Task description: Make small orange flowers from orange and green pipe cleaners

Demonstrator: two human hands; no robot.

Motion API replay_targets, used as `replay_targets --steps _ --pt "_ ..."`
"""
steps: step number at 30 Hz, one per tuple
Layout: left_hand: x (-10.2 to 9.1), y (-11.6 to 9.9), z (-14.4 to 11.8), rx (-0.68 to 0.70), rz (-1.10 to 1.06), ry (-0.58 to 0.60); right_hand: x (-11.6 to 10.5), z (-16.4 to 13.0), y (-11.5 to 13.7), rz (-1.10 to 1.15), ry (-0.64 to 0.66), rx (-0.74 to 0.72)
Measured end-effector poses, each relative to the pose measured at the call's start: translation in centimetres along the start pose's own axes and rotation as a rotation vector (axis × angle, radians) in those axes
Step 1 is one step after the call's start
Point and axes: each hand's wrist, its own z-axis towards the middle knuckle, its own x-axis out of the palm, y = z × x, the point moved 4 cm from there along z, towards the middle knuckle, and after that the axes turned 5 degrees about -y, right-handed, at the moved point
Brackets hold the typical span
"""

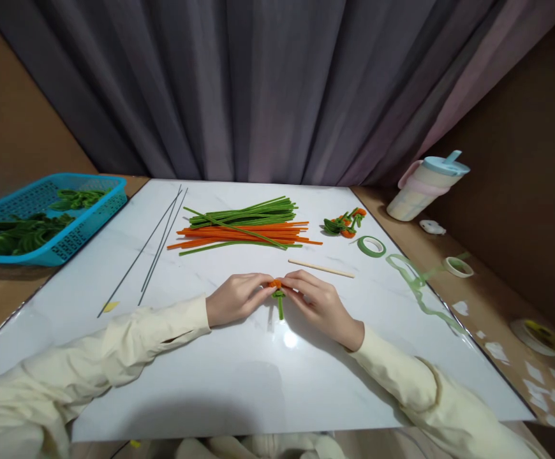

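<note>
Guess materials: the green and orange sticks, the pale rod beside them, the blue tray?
Green and orange sticks: likely fuzzy chenille pipe cleaners, matte, soft-edged, a few slightly bent. Pale rod: probably bare wood, tan and straight, no shine. Blue tray: looks like moulded plastic, even colour with a perforated wall.

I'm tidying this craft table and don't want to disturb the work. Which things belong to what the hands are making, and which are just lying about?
In use:
left hand and right hand, both pinching the small orange and green piece
pile of green and orange stems
finished pieces
green tape roll
wooden stick
thin wires

Lying about:
cup
blue basket
paper scraps
</note>
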Motion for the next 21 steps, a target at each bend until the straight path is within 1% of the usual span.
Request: replay_targets --steps 3,5,6,10,11,13,15,17,21 --pt "0.1 0.0 0.0 -0.008 -0.007 0.022 0.0 -0.1 0.0 0.015 -0.004 -0.022" --pt "0.1 0.0 0.0 -0.006 -0.012 0.031 -0.2 0.0 0.0 0.048 -0.011 0.002" --pt "0.1 0.1 0.0 -0.001 -0.013 0.025 -0.3 0.1 -0.1 0.078 -0.011 0.048" --pt "-0.3 0.3 0.0 0.024 0.003 -0.061 -0.7 0.5 -1.0 0.283 0.006 0.334" --pt "-0.4 0.4 0.1 0.030 0.006 -0.078 -0.7 0.6 -1.1 0.330 0.018 0.375" --pt "-0.5 0.3 0.2 0.056 0.005 -0.083 -0.7 0.8 -1.2 0.390 0.040 0.401" --pt "-0.6 0.1 0.4 0.097 0.002 -0.070 -0.6 0.8 -1.2 0.390 0.055 0.392" --pt "-0.7 -0.2 0.5 0.129 0.017 -0.057 -0.6 0.7 -1.1 0.320 0.055 0.344" --pt "-0.6 -0.3 0.4 0.125 0.045 -0.035 -0.8 0.4 -0.3 0.102 0.025 0.096"
